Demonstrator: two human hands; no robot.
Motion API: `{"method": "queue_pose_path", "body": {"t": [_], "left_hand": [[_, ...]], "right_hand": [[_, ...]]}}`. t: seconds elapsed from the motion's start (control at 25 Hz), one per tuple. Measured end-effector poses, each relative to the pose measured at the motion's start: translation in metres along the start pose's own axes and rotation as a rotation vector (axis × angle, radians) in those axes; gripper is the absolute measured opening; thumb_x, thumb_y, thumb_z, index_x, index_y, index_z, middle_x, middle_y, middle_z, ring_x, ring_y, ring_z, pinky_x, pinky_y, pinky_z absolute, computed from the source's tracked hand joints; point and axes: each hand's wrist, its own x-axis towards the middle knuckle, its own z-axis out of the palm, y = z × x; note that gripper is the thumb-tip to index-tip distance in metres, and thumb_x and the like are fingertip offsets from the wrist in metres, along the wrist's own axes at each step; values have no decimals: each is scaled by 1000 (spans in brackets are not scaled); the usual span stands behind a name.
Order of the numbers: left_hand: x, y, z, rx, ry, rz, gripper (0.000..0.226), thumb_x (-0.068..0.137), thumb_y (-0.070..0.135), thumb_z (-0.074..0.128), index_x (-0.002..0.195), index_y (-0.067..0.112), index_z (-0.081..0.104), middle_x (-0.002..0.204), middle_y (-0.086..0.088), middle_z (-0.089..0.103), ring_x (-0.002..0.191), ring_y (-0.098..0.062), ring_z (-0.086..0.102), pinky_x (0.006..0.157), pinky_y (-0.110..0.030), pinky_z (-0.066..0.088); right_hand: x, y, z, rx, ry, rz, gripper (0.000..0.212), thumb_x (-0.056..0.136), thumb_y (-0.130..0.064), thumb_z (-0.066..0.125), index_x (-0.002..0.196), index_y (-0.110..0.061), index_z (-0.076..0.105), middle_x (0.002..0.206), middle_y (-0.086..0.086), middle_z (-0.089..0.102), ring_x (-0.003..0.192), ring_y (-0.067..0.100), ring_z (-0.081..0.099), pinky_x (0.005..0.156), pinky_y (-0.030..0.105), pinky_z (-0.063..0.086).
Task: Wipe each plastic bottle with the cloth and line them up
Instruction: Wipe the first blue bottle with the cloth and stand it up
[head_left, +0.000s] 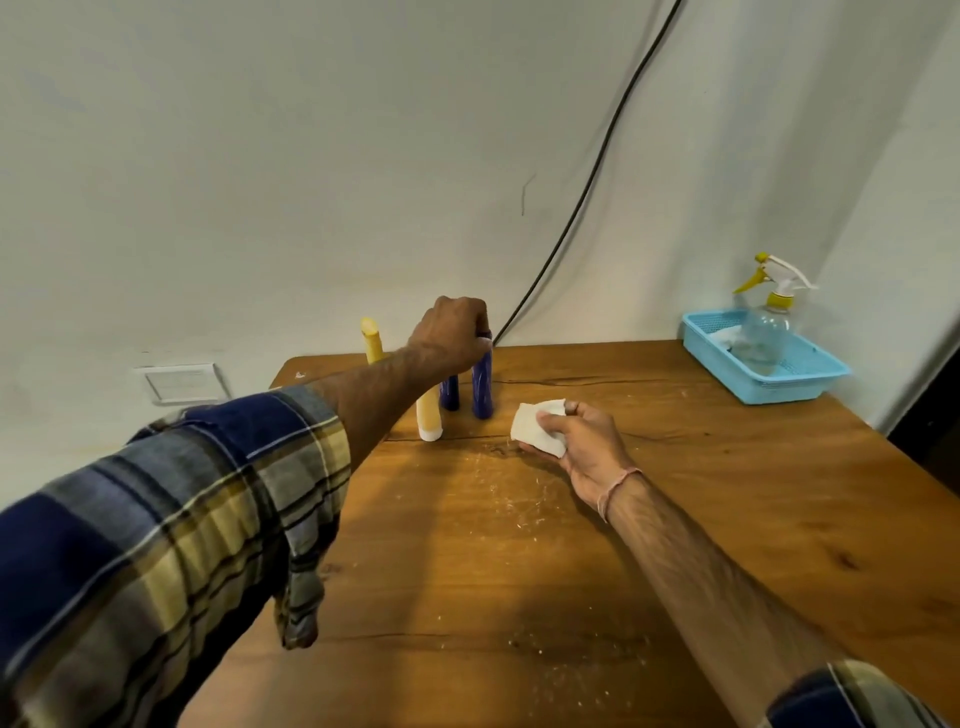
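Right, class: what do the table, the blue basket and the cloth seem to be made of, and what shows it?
Table: wood, smooth brown finish; grain lines and cracks run across it. Blue basket: probably plastic; moulded mesh walls, even colour. Cloth: soft white fabric, possibly paper tissue; it folds and creases in the right hand.

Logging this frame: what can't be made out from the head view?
1. Head view: cap of the tall blue bottle, covered by the left hand gripping its top.
2. Upper parts of the short blue bottle and cream bottle, behind the left forearm.
3. Lower part of the yellow bottle, behind that forearm.
4. Cloth, partly covered by the right hand.
5. Bottle labels: too small.
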Motion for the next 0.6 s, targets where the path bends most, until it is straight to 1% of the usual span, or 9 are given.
{"method": "queue_pose_path", "body": {"t": [0.08, 0.16, 0.2, 0.28, 0.36, 0.44, 0.52, 0.56, 0.6], "left_hand": [[-5, 4, -1, -41, 24, -11, 26, 90, 12, 74, 113, 13, 62, 111, -4, 68, 94, -16, 62, 76, -25, 51], [-17, 6, -4, -102, 46, -21, 35, 89, 12, 75, 121, 10, 63, 112, -4, 68, 95, -13, 62, 77, -23, 51], [-26, 7, -5, -124, 63, -18, 36, 89, 13, 76, 123, 10, 65, 112, -4, 69, 96, -13, 63, 78, -22, 51], [-53, 6, -5, -210, 84, -32, 32, 88, 14, 76, 119, 11, 69, 110, -2, 71, 95, -11, 65, 78, -21, 53], [-89, 2, 1, -396, 86, -90, 25, 87, 14, 76, 111, 15, 70, 104, 0, 72, 93, -12, 69, 80, -23, 58], [-125, -3, 14, -593, 57, -180, 20, 87, 12, 77, 105, 15, 69, 101, -3, 72, 90, -15, 72, 82, -28, 61], [-156, -4, 28, -753, 19, -268, 21, 86, 7, 76, 105, 13, 68, 106, -7, 72, 91, -19, 74, 83, -36, 63], [-168, -4, 36, -812, 11, -300, 22, 85, 4, 76, 105, 12, 68, 108, -9, 71, 93, -19, 75, 84, -38, 63], [-178, -2, 43, -856, 8, -318, 24, 85, 2, 76, 105, 11, 68, 109, -9, 71, 92, -18, 75, 82, -36, 64]], "right_hand": [[-1, 1, -5, -50, 28, -33, 43, 86, 1, 70, 126, -8, 59, 121, 12, 62, 100, 29, 67, 75, 46, 62], [-8, -1, -12, -89, 23, -79, 42, 84, 3, 71, 123, -11, 61, 120, 12, 63, 103, 30, 66, 78, 47, 61], [-12, -1, -17, -115, 17, -104, 40, 83, 4, 71, 119, -12, 63, 120, 12, 63, 105, 30, 66, 79, 48, 61], [-18, 1, -29, -172, 14, -155, 34, 83, 5, 71, 110, -15, 68, 117, 11, 65, 104, 30, 65, 76, 49, 61], [-26, 5, -41, -228, 41, -228, 28, 83, 4, 72, 94, -22, 74, 110, 7, 69, 101, 29, 66, 72, 48, 62], [-33, 10, -56, -351, 110, -354, 27, 82, 2, 73, 83, -25, 76, 101, -3, 73, 98, 21, 68, 73, 42, 62], [-44, 15, -69, -560, 176, -542, 24, 81, 1, 73, 86, -22, 77, 98, -6, 71, 92, 8, 65, 76, 25, 57], [-50, 18, -76, -660, 203, -650, 24, 81, 3, 72, 89, -19, 77, 97, -6, 70, 88, 4, 63, 76, 20, 54], [-54, 21, -81, -743, 225, -757, 25, 81, 4, 72, 91, -18, 76, 96, -5, 68, 85, 4, 61, 76, 21, 54]]}}
